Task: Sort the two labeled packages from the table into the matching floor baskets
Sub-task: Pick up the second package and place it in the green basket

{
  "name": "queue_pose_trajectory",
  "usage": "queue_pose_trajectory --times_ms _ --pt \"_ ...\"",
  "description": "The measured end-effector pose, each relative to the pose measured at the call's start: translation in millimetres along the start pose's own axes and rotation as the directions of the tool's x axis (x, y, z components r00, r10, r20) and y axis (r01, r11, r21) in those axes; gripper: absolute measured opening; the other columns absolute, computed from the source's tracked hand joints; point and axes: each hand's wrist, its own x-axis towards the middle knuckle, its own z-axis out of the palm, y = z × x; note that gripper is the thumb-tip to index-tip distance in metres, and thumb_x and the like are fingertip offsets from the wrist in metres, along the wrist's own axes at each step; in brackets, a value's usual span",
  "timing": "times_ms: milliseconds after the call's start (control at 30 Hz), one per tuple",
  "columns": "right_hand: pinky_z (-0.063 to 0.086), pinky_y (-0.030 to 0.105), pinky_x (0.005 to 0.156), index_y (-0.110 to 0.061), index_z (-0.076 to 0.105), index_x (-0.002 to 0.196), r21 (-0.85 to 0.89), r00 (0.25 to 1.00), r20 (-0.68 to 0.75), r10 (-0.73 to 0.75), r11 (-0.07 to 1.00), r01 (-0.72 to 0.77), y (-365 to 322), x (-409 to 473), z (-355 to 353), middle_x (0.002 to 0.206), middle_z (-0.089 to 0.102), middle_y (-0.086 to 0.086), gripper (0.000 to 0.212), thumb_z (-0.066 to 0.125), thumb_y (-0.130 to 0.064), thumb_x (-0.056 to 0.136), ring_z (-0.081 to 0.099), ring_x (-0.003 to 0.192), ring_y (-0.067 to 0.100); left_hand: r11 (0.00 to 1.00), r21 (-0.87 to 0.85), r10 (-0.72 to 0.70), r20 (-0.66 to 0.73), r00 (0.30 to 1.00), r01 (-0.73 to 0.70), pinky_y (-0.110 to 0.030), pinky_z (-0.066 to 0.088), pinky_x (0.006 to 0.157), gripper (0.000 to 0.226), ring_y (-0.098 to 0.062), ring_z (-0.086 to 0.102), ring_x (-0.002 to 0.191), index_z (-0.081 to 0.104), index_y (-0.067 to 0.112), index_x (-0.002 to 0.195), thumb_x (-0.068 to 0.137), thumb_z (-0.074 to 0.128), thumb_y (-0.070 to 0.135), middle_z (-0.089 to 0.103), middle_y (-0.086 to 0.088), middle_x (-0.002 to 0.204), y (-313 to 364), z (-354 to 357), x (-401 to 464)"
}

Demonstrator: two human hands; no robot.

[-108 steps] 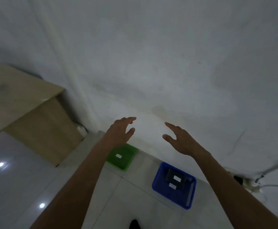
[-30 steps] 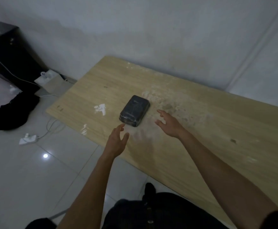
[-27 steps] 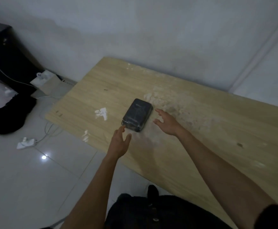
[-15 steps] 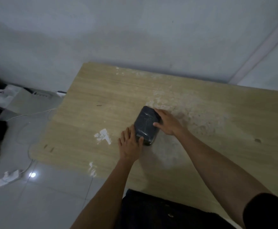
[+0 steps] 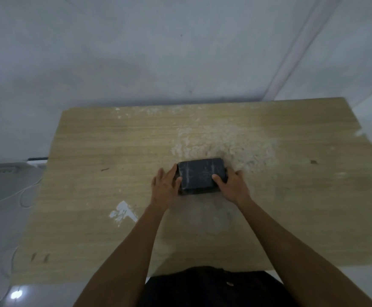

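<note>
A: What fills the upper half of the view?
B: A pale grey wall [image 5: 158, 52], with a lighter vertical strip [image 5: 302, 54] running aslant on its right side.

A: And below it?
B: A wooden table [image 5: 92, 218], light in tone, its far edge against the wall. Its top bears a whitish scuffed patch [image 5: 225, 140] behind the centre and a white paint mark [image 5: 123, 212] nearer the front left.

A: What lies to the table's left?
B: Grey tiled floor [image 5: 1, 196] with a thin white cable [image 5: 23, 196] looping over it, and a power strip [image 5: 1, 170] near the wall.

A: Where is the package?
B: The package [image 5: 199, 177], dark and wrapped in glossy film, sits near the middle of the table, long side across the view, at the near edge of the scuffed patch. Whether it rests on the wood or is slightly raised cannot be told. No label is legible.

A: How do the hands stand?
B: The left hand [image 5: 165, 188] presses the package's left end, thumb on the top edge. The right hand [image 5: 232, 185] clasps the right end, thumb over the top, fingers behind. Both hands grip the package between them.
</note>
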Motion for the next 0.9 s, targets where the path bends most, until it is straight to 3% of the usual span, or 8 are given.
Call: queue_pose_trajectory --times_ms 133,233,400,500,633,733,800,900 --pt "0.047 0.044 0.095 -0.016 0.045 0.132 0.174 0.997 -0.036 -0.062 0.982 0.068 -0.1 5.2 -15.1 0.129 0.046 0.017 0.061 0.068 -0.045 0.083 0.052 0.115 0.036 0.927 -0.365 0.073 -0.050 0.996 -0.086 -0.038 0.050 0.102 0.052 -0.026 0.057 0.123 0.035 0.018 0.147 0.097 0.050 0.019 0.053 -0.009 0.143 13.8 -13.9 0.8" --pt "0.053 0.043 0.083 -0.017 0.042 0.127 0.341 0.982 -0.114 -0.153 0.922 0.184 0.0 4.8 -29.0 0.124 0.054 0.014 0.055 0.074 -0.026 0.082 0.060 0.104 0.030 0.822 -0.561 0.026 -0.125 0.992 -0.092 -0.007 0.051 0.082 0.051 -0.016 0.060 0.111 0.041 0.016 0.143 0.095 0.056 0.022 0.052 -0.004 0.142 28.1 -26.7 3.5" --pt "0.048 0.033 0.071 -0.014 0.035 0.128 0.386 0.981 -0.075 -0.181 0.902 0.196 9.3 0.6 -36.1 0.114 0.058 0.013 0.057 0.071 -0.015 0.084 0.062 0.101 0.030 0.740 -0.673 -0.050 -0.086 0.995 -0.021 -0.046 0.053 0.098 0.048 -0.027 0.059 0.118 0.049 0.014 0.138 0.093 0.058 0.028 0.054 -0.010 0.137 43.0 -26.8 0.0" --pt "0.051 0.031 0.066 -0.019 0.037 0.127 0.428 0.989 -0.022 -0.148 0.892 0.143 8.7 -1.9 -42.7 0.118 0.059 0.013 0.051 0.064 -0.038 0.088 0.064 0.100 0.029 0.644 -0.764 -0.103 -0.041 0.994 0.036 -0.050 0.056 0.092 0.039 -0.031 0.061 0.116 0.057 0.010 0.129 0.095 0.054 0.029 0.060 -0.017 0.129 45.5 -25.2 -5.0" --pt "0.059 0.034 0.061 -0.038 0.043 0.116 0.531 0.993 0.091 -0.082 0.847 0.021 -0.5 -8.0 -55.2 0.117 0.056 0.003 0.051 0.039 -0.075 0.082 0.064 0.099 0.024 0.525 -0.850 -0.153 -0.039 0.987 0.048 -0.032 0.061 0.075 0.021 -0.025 0.065 0.092 0.063 0.003 0.096 0.095 0.055 0.023 0.066 -0.015 0.099 53.3 -27.3 -7.4" --pt "0.061 0.038 0.066 -0.031 0.053 0.110 0.508 0.993 0.082 -0.079 0.861 0.026 -1.1 -10.5 -56.1 0.115 0.057 0.003 0.039 0.040 -0.062 0.091 0.063 0.100 0.023 0.578 -0.815 -0.153 -0.078 0.985 0.026 -0.037 0.055 0.080 0.013 -0.019 0.061 0.081 0.064 0.006 0.079 0.090 0.062 0.013 0.064 -0.007 0.081 53.6 -24.9 -8.4" --pt "0.061 0.043 0.067 -0.021 0.056 0.106 0.457 0.994 0.032 -0.108 0.886 0.081 6.8 -12.1 -50.7 0.118 0.057 0.006 0.025 0.049 -0.042 0.095 0.061 0.101 0.027 0.639 -0.768 -0.145 -0.066 0.987 0.043 -0.032 0.054 0.080 0.006 -0.021 0.061 0.087 0.067 0.006 0.092 0.088 0.064 0.010 0.065 -0.007 0.093 48.6 -17.9 -12.7" --pt "0.059 0.037 0.061 -0.016 0.056 0.115 0.440 0.990 0.033 -0.140 0.891 0.112 26.8 -14.7 -39.2 0.127 0.057 0.007 0.020 0.055 -0.016 0.094 0.059 0.104 0.025 0.753 -0.656 -0.119 -0.059 0.991 0.052 -0.025 0.051 0.085 0.030 -0.019 0.059 0.098 0.059 0.003 0.119 0.090 0.061 0.007 0.056 -0.008 0.111 37.7 -3.6 -22.8"
